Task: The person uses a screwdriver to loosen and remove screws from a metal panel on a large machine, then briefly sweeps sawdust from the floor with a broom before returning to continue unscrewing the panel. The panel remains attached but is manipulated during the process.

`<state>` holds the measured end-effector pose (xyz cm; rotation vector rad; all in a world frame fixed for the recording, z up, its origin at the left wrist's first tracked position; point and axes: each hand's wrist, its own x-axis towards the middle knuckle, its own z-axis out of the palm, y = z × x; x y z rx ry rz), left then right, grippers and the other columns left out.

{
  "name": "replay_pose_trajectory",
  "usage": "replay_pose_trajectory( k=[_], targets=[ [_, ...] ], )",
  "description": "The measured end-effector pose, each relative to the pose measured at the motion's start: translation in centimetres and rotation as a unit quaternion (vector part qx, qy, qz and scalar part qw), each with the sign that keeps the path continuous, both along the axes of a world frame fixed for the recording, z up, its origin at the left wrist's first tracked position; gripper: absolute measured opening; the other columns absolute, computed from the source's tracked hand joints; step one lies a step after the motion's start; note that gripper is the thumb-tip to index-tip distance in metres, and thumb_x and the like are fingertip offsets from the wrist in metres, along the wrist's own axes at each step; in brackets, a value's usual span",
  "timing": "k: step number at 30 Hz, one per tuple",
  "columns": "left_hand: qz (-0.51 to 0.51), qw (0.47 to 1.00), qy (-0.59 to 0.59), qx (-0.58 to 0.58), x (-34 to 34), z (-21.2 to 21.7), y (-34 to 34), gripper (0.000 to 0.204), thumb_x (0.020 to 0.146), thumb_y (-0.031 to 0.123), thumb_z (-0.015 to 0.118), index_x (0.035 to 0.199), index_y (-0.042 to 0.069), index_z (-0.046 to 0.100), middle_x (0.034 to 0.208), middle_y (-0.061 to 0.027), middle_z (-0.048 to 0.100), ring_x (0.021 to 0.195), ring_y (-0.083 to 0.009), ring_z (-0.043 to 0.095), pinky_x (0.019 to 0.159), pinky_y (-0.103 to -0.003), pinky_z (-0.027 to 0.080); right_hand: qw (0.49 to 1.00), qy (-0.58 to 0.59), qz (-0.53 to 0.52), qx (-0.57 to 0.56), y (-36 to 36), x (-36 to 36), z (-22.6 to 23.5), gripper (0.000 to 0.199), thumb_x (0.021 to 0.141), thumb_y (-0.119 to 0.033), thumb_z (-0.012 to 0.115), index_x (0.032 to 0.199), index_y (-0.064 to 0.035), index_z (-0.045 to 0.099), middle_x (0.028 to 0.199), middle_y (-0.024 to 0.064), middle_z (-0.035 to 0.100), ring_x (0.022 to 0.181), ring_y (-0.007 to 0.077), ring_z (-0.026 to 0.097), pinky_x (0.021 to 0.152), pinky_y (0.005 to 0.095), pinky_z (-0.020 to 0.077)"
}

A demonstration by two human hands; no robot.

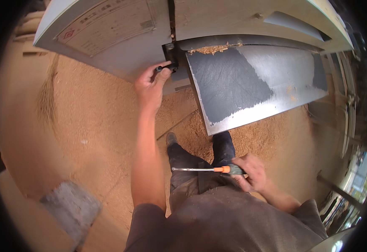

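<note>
My left hand (150, 86) reaches forward to the front of a pale machine (129, 46). Its thumb and fingers close around a small black handle (170, 67) in the slot beside the machine's metal table. In front of my body, at waist height, my right hand (252, 173) grips a screwdriver (222, 169) by its dark handle with an orange collar. The long metal shaft points left and is clear of any surface. Part of the black handle is hidden by my left fingers.
The metal table (288, 69) juts toward me, partly dark-coated, its corner close to my legs. Wood shavings (211, 49) lie along its back edge. Sawdust (103, 109) covers the floor. A straw broom (48, 96) stands at the left, and a grey slab (72, 208) lies lower left.
</note>
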<state>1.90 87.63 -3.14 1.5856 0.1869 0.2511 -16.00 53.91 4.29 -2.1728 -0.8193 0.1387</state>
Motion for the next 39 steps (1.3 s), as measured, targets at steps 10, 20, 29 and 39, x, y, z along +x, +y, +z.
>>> replay_pose_trajectory(
  k=[10, 20, 29, 39],
  targets=[
    [-0.03, 0.947, 0.19, -0.256, -3.3, -1.6, -0.5, 0.033, 0.106, 0.013, 0.058, 0.13, -0.009, 0.059, 0.115, -0.0196, 0.07, 0.104, -0.0288, 0.07, 0.09, -0.04, 0.059, 0.741, 0.433, -0.404, 0.316, 14.0, -0.2, -7.5, 0.023, 0.095, -0.016, 0.07, 0.108, 0.0027, 0.067, 0.074, -0.0022, 0.057, 0.062, 0.0055, 0.047, 0.055, 0.0239, 0.0367],
    [-0.095, 0.935, 0.173, -0.296, -2.6, -1.3, -3.4, 0.028, 0.107, 0.013, 0.049, 0.114, -0.007, 0.067, 0.1, -0.0141, 0.073, 0.082, -0.0215, 0.07, 0.074, -0.035, 0.058, 0.754, 0.381, -0.374, 0.381, 16.1, 1.3, -9.0, 0.018, 0.098, -0.018, 0.071, 0.092, -0.0011, 0.066, 0.072, -0.0049, 0.056, 0.061, 0.0044, 0.044, 0.053, 0.0246, 0.0334],
    [-0.065, 0.948, 0.162, -0.266, -2.0, -1.0, -4.2, 0.026, 0.105, 0.01, 0.052, 0.115, -0.007, 0.07, 0.093, -0.0108, 0.074, 0.075, -0.0168, 0.069, 0.063, -0.03, 0.056, 0.771, 0.347, -0.39, 0.364, 16.1, 1.7, -10.1, 0.015, 0.096, -0.015, 0.071, 0.092, 0.0001, 0.069, 0.075, -0.001, 0.061, 0.065, 0.0093, 0.053, 0.058, 0.0271, 0.0414],
    [-0.083, 0.92, 0.173, -0.341, -1.3, -1.7, -3.7, 0.025, 0.105, 0.009, 0.047, 0.109, -0.005, 0.067, 0.093, -0.013, 0.071, 0.075, -0.0216, 0.065, 0.068, -0.036, 0.052, 0.922, -0.043, -0.378, 0.07, 17.3, 3.5, -7.6, 0.042, 0.079, -0.002, 0.076, 0.121, 0.0018, 0.07, 0.109, 0.0233, 0.072, 0.099, 0.0439, 0.07, 0.088, 0.0416, 0.0553]
  ],
)
